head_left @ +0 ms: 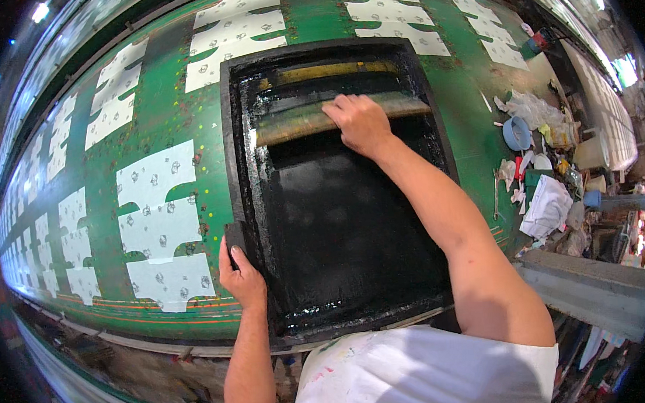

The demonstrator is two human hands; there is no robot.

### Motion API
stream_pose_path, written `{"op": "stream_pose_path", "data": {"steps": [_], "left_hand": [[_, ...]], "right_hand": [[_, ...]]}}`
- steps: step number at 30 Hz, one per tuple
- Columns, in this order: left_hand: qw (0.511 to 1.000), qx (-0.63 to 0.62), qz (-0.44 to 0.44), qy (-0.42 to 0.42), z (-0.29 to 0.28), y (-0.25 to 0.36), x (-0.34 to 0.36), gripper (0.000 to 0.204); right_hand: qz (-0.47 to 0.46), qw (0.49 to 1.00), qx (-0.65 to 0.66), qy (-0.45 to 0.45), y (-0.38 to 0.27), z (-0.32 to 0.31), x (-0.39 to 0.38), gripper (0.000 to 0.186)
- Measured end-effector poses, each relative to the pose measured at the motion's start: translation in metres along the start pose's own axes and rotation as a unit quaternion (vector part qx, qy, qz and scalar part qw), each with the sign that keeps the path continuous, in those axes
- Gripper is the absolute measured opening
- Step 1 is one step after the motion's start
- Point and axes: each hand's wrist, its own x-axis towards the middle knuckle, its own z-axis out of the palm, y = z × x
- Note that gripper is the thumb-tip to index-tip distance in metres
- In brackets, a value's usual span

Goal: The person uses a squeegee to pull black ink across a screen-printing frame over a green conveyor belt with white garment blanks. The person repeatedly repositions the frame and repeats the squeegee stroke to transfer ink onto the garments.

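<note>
A screen printing frame (440, 124) with dark edges lies on the green table, its mesh (339, 230) black with ink. My right hand (362, 121) is closed round the top of a wide squeegee (288, 124), which lies crosswise in the far half of the frame. Black ink glistens along the inner left side. My left hand (243, 279) grips a small dark block (234, 240) that sticks out from the frame's left edge. Beyond the squeegee, a yellowish bar (329, 72) stretches across the frame's far end; its kind is unclear.
White printed fabric pieces (163, 226) lie in rows on the long green table (99, 171), left of the frame and beyond it. At the right edge are a blue cup-like container (516, 133), crumpled plastic (527, 108), and white cloth (547, 208). A metal beam (594, 288) juts in at lower right.
</note>
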Motion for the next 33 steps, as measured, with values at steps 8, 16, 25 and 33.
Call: {"op": "stream_pose_path", "data": {"steps": [8,16,25,33], "left_hand": [[1.000,0.006,-0.008,0.005,0.001,-0.003,0.000,0.039],[0.999,0.035,0.006,0.019,-0.002,-0.001,-0.001,0.032],[0.999,0.027,-0.043,-0.011,-0.006,-0.003,0.007,0.036],[0.994,-0.060,-0.081,-0.033,-0.001,-0.014,0.015,0.045]], "right_hand": [[0.028,0.993,0.026,-0.112,0.036,-0.017,0.059,0.037],[0.035,0.988,-0.018,-0.149,0.069,0.011,0.099,0.028],[0.032,0.962,-0.001,-0.273,0.032,-0.040,0.071,0.035],[0.011,0.961,0.012,-0.276,-0.060,-0.096,-0.044,0.023]]}}
